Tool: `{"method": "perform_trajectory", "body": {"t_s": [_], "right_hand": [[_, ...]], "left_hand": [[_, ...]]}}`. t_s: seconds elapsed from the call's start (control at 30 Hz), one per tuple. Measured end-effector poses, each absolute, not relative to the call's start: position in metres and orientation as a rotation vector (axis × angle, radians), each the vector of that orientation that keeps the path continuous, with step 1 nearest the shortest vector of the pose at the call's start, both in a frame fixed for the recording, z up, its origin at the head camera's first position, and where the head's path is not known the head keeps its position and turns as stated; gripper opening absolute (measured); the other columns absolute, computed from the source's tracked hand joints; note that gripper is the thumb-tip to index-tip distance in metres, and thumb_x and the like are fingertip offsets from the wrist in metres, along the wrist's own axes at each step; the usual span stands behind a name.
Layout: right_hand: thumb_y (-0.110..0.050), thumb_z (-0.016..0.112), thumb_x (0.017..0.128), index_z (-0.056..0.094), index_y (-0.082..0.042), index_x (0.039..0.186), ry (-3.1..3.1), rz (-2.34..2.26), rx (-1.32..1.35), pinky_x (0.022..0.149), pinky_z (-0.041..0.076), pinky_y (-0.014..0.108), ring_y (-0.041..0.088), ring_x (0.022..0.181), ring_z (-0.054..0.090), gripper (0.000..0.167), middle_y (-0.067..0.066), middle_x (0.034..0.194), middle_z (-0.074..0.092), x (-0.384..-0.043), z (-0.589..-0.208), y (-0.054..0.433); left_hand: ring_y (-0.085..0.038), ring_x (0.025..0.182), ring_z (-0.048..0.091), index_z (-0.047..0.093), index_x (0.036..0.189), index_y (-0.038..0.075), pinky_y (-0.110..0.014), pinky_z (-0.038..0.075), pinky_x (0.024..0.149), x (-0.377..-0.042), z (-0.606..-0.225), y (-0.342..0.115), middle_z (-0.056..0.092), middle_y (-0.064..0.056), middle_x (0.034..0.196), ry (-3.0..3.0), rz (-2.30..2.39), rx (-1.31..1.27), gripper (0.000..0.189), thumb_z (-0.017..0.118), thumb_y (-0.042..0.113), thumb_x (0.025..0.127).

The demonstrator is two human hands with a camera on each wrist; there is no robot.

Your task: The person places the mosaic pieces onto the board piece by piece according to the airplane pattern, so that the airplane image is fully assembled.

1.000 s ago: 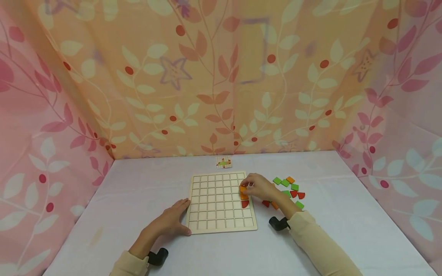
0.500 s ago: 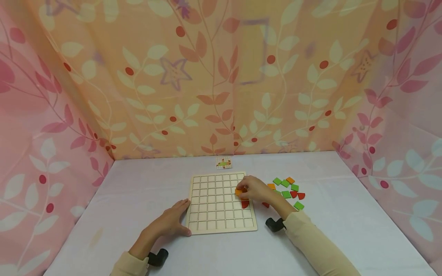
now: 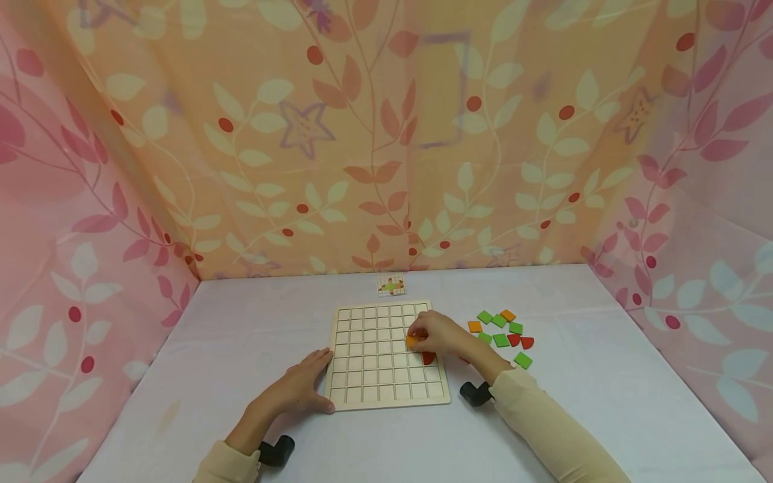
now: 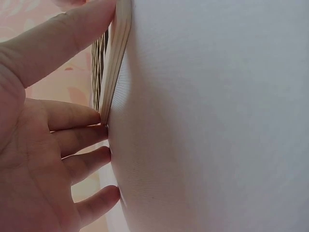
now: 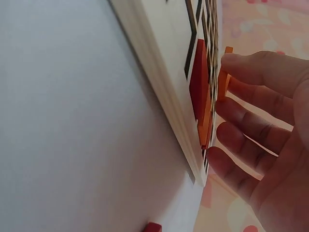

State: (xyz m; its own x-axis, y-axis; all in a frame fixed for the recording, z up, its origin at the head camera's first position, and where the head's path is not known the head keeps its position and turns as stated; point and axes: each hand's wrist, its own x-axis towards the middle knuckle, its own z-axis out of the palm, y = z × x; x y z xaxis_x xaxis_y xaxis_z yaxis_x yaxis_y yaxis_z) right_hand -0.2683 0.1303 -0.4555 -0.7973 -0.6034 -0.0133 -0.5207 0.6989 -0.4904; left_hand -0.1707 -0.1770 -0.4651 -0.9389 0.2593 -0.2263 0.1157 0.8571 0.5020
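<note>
Head view: orange tile [image 3: 412, 342] pinched in right hand [image 3: 439, 333]; spread left hand [image 3: 302, 384] touches board [image 3: 385, 363]

Left hand [image 3: 298, 384] spread, right hand [image 3: 443, 333] pinching

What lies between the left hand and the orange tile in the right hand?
In the head view, only a bare stretch of the wooden board separates the left hand from the orange tile pinched by the right hand.

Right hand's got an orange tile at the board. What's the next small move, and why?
Probably lower the orange tile onto the board: the right hand pinches it, seemingly not yet down, and the left hand touches the board's left edge.
</note>
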Motion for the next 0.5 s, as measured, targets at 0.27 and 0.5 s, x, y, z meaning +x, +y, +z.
{"method": "perform_trajectory", "body": {"t_s": [0.27,0.5], "right_hand": [[-0.014,0.078,0.08,0.075,-0.007,0.095,2.768,-0.622,-0.961,0.069,0.044,0.024,0.01,0.077,0.049,0.016,-0.002,0.082,0.059,-0.2671,-0.458,0.1264],[-0.015,0.079,0.079,0.075,-0.009,0.094,2.774,-0.616,-0.91,0.071,0.045,0.026,0.011,0.079,0.049,0.016,-0.003,0.083,0.059,-0.2655,-0.4568,0.1245]], "left_hand": [[-0.041,0.146,0.026,0.037,0.148,0.0,-0.063,0.025,0.114,-0.1706,-0.4663,-0.1782,0.034,-0.019,0.156,2.744,0.726,0.303,0.104,0.09,0.027,0.062],[-0.04,0.147,0.025,0.037,0.148,0.0,-0.063,0.025,0.115,-0.1726,-0.4679,-0.1788,0.033,-0.019,0.157,2.742,0.721,0.317,0.104,0.09,0.028,0.063]]}}
